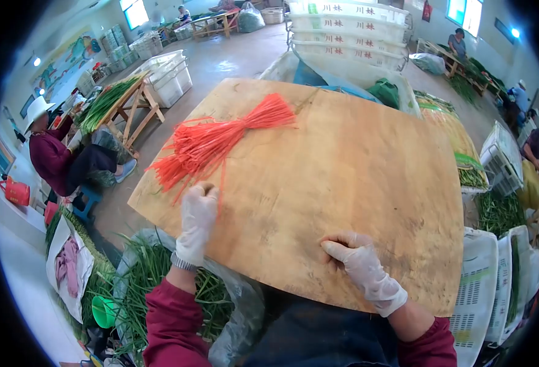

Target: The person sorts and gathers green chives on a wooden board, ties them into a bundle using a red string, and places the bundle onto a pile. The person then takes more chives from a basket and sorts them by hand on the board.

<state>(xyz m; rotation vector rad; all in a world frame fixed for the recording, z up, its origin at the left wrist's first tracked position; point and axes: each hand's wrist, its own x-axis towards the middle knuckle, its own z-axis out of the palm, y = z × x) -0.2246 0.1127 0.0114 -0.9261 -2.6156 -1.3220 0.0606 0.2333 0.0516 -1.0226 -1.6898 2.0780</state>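
On the wooden board [343, 165] in front of me lies a bundle of thin red plastic strips [205, 144], gathered narrow near one end and fanned out toward me. Gloved in thin clear plastic, my left hand [197, 217] is closed at the loose ends of the strips. One strip trails down beside its fingers; whether they grip it is hard to see. My right hand [361, 266], gloved the same way, rests low over the board's near part with thumb and forefinger pinched together. Anything between those fingers is too small to make out.
Long green stalks [144, 275] fill a plastic-lined container at my left, beside a green cup [104, 311]. White crates [474, 287] stand at my right; stacked crates [349, 37] rise behind the board. A seated person [52, 150] works at a table at left.
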